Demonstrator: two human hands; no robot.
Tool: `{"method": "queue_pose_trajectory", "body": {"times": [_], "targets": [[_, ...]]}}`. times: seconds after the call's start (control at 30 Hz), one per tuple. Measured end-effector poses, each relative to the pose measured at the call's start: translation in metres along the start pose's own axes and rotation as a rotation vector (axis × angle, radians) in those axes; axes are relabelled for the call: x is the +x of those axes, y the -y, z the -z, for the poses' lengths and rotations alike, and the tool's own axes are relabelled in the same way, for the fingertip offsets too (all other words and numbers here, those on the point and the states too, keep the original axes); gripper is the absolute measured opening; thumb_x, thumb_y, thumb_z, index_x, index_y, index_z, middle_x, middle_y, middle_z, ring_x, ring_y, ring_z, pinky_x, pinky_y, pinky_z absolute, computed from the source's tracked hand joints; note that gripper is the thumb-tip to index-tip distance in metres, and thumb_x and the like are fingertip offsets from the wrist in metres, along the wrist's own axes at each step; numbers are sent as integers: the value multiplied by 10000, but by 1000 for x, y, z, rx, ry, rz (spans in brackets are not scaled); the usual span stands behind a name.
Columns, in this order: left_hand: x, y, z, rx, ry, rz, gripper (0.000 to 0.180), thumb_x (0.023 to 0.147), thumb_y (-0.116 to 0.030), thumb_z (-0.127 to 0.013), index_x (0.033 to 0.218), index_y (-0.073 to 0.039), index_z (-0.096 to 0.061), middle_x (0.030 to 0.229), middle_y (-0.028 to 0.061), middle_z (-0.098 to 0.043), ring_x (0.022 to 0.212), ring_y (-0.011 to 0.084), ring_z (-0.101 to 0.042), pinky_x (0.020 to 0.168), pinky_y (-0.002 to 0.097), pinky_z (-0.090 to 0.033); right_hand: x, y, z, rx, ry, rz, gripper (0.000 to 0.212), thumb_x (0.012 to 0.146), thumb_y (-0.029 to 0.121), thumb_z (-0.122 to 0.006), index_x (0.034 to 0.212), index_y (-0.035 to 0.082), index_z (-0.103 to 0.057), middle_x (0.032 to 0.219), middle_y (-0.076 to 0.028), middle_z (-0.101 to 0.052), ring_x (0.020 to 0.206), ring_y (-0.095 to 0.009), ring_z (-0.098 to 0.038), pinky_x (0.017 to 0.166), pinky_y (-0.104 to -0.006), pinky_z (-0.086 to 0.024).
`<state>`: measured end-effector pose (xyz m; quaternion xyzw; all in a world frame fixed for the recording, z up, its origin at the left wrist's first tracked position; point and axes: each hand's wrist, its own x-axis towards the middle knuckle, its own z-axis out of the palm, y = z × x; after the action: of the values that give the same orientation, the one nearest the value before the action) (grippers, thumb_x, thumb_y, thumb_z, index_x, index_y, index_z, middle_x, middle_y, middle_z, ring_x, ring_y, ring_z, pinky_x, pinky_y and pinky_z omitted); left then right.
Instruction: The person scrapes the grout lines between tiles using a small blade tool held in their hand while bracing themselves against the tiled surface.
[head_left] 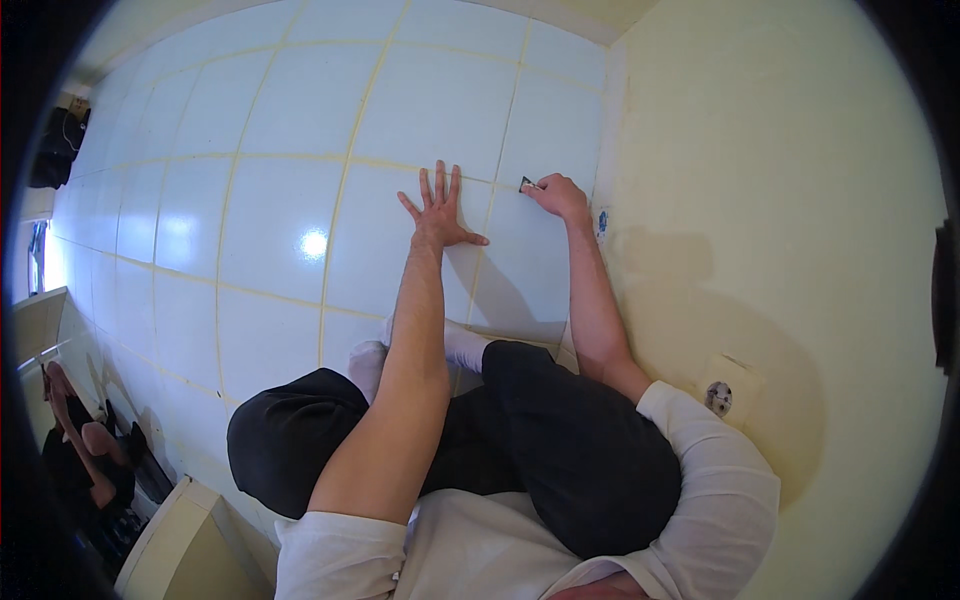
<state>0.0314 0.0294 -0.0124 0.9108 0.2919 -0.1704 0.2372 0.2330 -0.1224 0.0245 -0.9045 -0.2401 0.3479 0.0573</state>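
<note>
My left hand (437, 216) lies flat on the pale, glossy floor tiles (420, 280), fingers spread wide, holding nothing. To its right, my right hand (560, 195) is closed around a small flat tool, which looks like a scraper (527, 185). Only the tool's dark, thin end shows beyond the fingers; the rest is hidden in the grip. That end is at the floor, close to a yellowish grout line (508, 186) and not far from the wall.
A cream wall (770, 180) rises close on my right, with a round grey wall fitting (718, 398) low on it. My bent knees (590, 450) are beneath my arms. A cream box-like piece (180, 545) stands at lower left; dark objects (60, 150) sit at far left.
</note>
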Motion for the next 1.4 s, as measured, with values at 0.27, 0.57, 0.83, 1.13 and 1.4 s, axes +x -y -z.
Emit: {"method": "queue_pose_trajectory", "body": {"times": [0.27,0.57,0.83,1.13,1.4], "targets": [[0,-8,1,-9,4,-13,1665,390,-776,-869,1630,-215,90,1694,116,170,1525,409,220,1064,828,82,2,8,-15,-54,-207,-17,517,825,590,-717,1019,118,-797,972,-129,-770,949,-301,-734,834,-412,-561],[0,-7,1,-21,6,-7,1665,387,-759,-880,1631,-223,89,1694,107,176,1528,400,220,1069,823,85,1,10,-6,-81,-126,-76,542,826,557,-711,1012,52,-769,1031,-170,-756,982,-317,-728,825,-430,-569],[1,-9,2,-19,5,-8,1674,378,-764,-879,1630,-224,93,1693,107,180,1528,396,222,1072,822,83,9,-9,-8,38,29,13,469,832,563,-688,952,122,-795,984,-103,-768,938,-294,-732,831,-422,-552],[3,-8,-1,-14,-1,-14,1677,375,-770,-876,1629,-223,94,1692,107,184,1526,403,223,1061,830,86,14,4,-20,-45,-29,-51,485,819,568,-644,818,104,-789,835,-78,-759,857,-281,-727,819,-413,-550],[0,-8,3,-4,22,1,1665,391,-756,-881,1629,-221,95,1694,109,174,1524,400,231,1073,819,88,9,9,-8,-47,103,-114,413,767,507,-671,735,105,-759,803,-68,-748,837,-270,-723,789,-395,-544]]}}
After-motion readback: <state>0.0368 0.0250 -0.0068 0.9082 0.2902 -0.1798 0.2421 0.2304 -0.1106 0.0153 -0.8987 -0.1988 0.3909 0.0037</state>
